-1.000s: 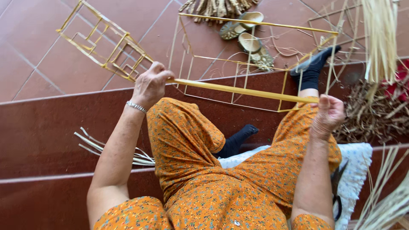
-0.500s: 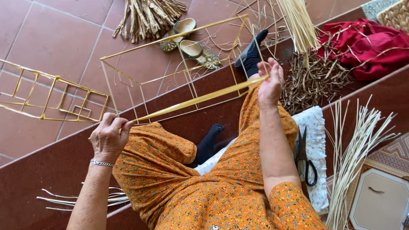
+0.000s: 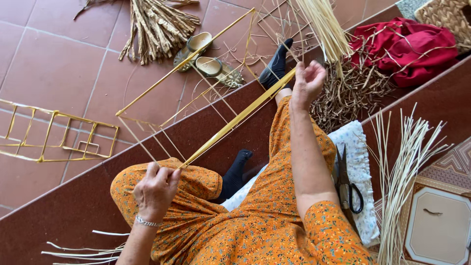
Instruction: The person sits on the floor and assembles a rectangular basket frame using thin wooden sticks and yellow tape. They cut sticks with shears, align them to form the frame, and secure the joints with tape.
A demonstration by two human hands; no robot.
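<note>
Since the earlier frame, both hands have swung the yellow strip steeper. Largest first: the wire frame stands on the tiled floor beyond the strip; the strip spans the lap; the left hand pinches its lower end, the right hand its upper end. Judged step: tensioning the strip; fixing it to the frame calls for steady pull.
</note>
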